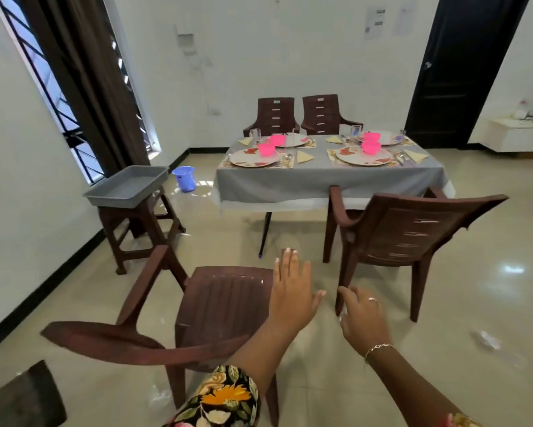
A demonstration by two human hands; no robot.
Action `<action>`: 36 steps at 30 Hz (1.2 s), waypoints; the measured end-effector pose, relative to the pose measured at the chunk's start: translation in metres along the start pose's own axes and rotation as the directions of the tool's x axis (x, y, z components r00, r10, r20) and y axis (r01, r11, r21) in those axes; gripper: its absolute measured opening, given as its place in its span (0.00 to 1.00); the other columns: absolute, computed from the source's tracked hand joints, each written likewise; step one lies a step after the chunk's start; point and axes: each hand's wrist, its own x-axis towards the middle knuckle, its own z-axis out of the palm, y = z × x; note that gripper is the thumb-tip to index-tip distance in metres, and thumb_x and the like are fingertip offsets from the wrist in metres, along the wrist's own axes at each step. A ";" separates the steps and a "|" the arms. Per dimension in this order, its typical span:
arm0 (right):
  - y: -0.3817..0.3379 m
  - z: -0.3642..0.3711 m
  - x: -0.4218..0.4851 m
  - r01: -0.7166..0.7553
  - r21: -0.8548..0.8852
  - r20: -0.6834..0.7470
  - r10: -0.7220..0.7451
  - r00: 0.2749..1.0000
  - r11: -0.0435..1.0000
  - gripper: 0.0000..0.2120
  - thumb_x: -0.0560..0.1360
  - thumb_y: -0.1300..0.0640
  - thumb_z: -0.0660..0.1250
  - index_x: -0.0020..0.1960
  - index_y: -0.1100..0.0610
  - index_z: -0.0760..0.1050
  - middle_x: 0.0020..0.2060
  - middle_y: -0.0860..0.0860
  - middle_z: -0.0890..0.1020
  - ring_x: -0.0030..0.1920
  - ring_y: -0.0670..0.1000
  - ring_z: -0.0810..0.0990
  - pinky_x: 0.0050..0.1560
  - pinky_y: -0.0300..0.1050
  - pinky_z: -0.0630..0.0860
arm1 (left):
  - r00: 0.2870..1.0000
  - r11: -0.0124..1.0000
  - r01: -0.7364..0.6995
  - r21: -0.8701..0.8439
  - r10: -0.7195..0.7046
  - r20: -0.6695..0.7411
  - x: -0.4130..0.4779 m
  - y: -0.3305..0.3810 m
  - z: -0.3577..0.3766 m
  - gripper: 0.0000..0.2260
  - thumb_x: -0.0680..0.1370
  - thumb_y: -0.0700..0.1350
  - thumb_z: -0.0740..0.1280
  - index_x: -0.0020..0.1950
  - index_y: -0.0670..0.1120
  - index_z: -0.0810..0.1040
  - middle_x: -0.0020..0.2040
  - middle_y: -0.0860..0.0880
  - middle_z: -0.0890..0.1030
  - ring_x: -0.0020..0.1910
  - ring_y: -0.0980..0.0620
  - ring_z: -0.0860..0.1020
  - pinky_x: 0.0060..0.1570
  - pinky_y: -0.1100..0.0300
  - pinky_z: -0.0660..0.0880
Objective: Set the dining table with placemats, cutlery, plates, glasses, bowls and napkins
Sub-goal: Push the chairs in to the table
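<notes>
Head view: our flat left hand (292,291) and slack right hand (363,315) hold nothing by the brown plastic armchair (222,303), lower centre; we should slide it squarely toward the laid grey-clothed dining table (329,180), upper centre.

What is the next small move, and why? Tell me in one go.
Probably grip the near chair and slide it in at the left front place of the table. All four places look set, the other front chair stands at the table, and this one stands apart, turned sideways. The left hand and right hand are open near it.
</notes>
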 end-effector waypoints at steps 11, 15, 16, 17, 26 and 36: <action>-0.215 -0.004 -0.014 -0.186 0.460 0.005 0.207 0.978 0.868 0.06 0.72 0.64 0.66 0.48 0.60 0.79 0.48 0.55 0.77 0.50 0.55 0.75 0.48 0.40 0.66 | 0.997 0.966 -0.039 -0.257 0.055 0.054 -0.095 -0.188 -0.043 0.39 0.76 0.67 0.35 0.63 0.43 0.74 0.67 0.40 0.73 0.70 0.41 0.67 0.69 0.45 0.58; -0.261 0.009 -0.031 -0.111 0.370 0.099 0.080 0.992 0.922 0.06 0.74 0.61 0.65 0.49 0.58 0.78 0.50 0.53 0.77 0.52 0.54 0.74 0.52 0.44 0.69 | 0.981 0.955 0.044 -0.294 0.015 0.193 -0.133 -0.250 -0.048 0.46 0.69 0.71 0.32 0.72 0.44 0.65 0.74 0.43 0.63 0.76 0.46 0.54 0.74 0.52 0.44; -0.268 0.013 -0.035 -0.083 0.332 0.133 0.041 0.990 0.940 0.07 0.75 0.59 0.64 0.51 0.57 0.78 0.50 0.53 0.77 0.52 0.53 0.74 0.52 0.42 0.68 | 0.973 0.954 0.064 -0.293 0.005 0.229 -0.140 -0.262 -0.049 0.43 0.71 0.71 0.35 0.72 0.44 0.64 0.74 0.44 0.63 0.76 0.48 0.54 0.74 0.53 0.44; -0.273 0.014 -0.038 -0.052 0.280 0.165 0.006 0.986 0.959 0.08 0.76 0.57 0.63 0.53 0.57 0.78 0.50 0.53 0.77 0.52 0.53 0.75 0.52 0.41 0.68 | 0.964 0.950 0.090 -0.299 -0.008 0.266 -0.147 -0.274 -0.049 0.38 0.74 0.69 0.40 0.72 0.45 0.63 0.74 0.45 0.64 0.76 0.48 0.54 0.74 0.53 0.45; -0.274 0.011 -0.052 0.286 -0.013 0.337 -0.266 0.903 0.958 0.44 0.65 0.23 0.32 0.50 0.50 0.76 0.42 0.46 0.79 0.40 0.46 0.72 0.44 0.40 0.62 | 0.881 0.963 0.005 -0.269 0.123 0.456 -0.171 -0.328 -0.046 0.19 0.74 0.60 0.65 0.58 0.49 0.74 0.53 0.52 0.79 0.53 0.52 0.76 0.58 0.58 0.68; -0.267 0.028 -0.055 0.328 -0.204 0.066 -0.321 0.945 0.922 0.10 0.59 0.58 0.76 0.34 0.51 0.75 0.28 0.46 0.78 0.28 0.49 0.76 0.29 0.41 0.73 | 0.909 0.979 -0.151 -0.137 0.192 0.370 -0.148 -0.330 -0.027 0.10 0.77 0.42 0.59 0.54 0.49 0.77 0.51 0.50 0.82 0.51 0.49 0.79 0.51 0.57 0.72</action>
